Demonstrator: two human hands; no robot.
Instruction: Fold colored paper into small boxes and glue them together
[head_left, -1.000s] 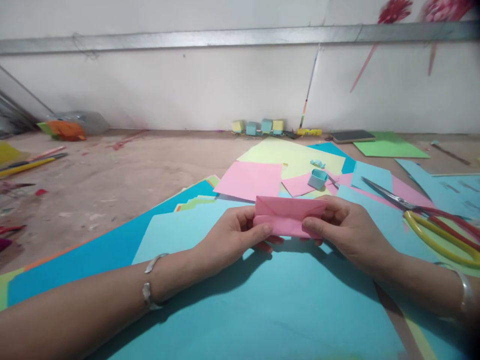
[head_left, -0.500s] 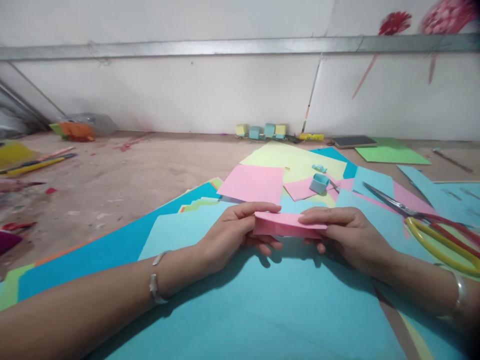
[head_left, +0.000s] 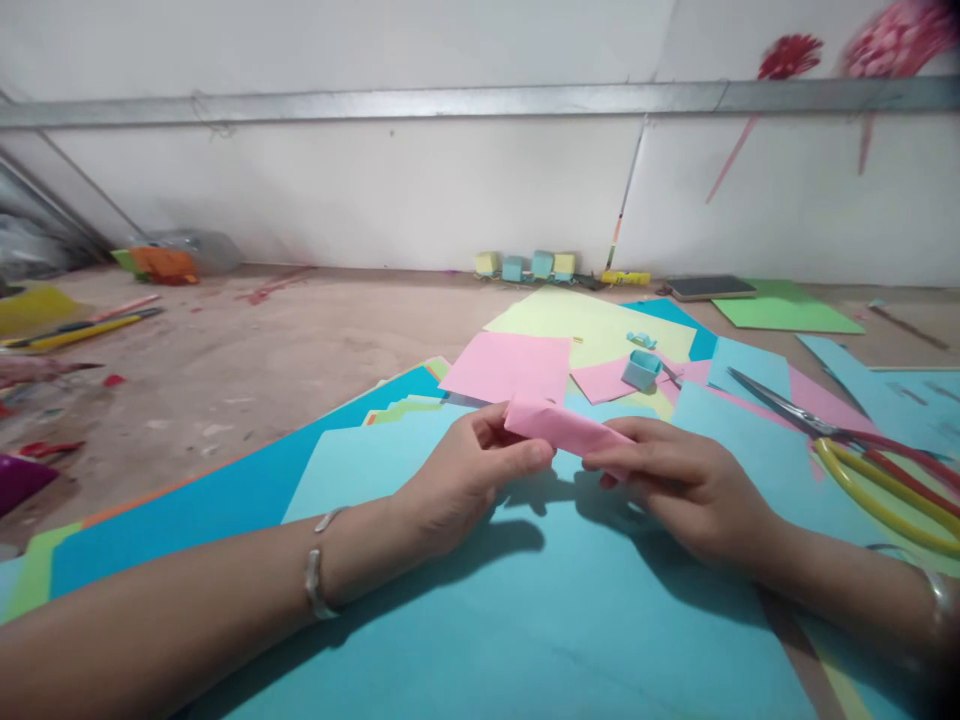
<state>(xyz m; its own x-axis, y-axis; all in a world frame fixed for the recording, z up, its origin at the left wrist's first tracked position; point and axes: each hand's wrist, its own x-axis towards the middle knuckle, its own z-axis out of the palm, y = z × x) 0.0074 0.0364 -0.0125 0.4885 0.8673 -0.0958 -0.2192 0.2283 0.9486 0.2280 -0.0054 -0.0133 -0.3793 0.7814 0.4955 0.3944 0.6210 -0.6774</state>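
Both hands hold a folded pink paper piece (head_left: 564,424) just above a large light-blue sheet (head_left: 525,600). My left hand (head_left: 471,478) pinches its left end between thumb and fingers. My right hand (head_left: 679,485) grips its right end, fingers curled under it. The piece is tilted, left end higher and turned toward me. Each wrist wears a silver bracelet.
Scissors (head_left: 862,440) with yellow and red handles lie at the right. Behind the hands lie pink (head_left: 506,365), yellow (head_left: 592,322) and green (head_left: 784,305) sheets and a small blue folded paper box (head_left: 642,369). Small paper cubes (head_left: 525,265) stand by the wall. Pencils (head_left: 75,325) lie far left.
The pink piece went from facing me upright to flat on edge, then tilted and turned. My hands shifted their grip on its ends and moved slightly closer together.
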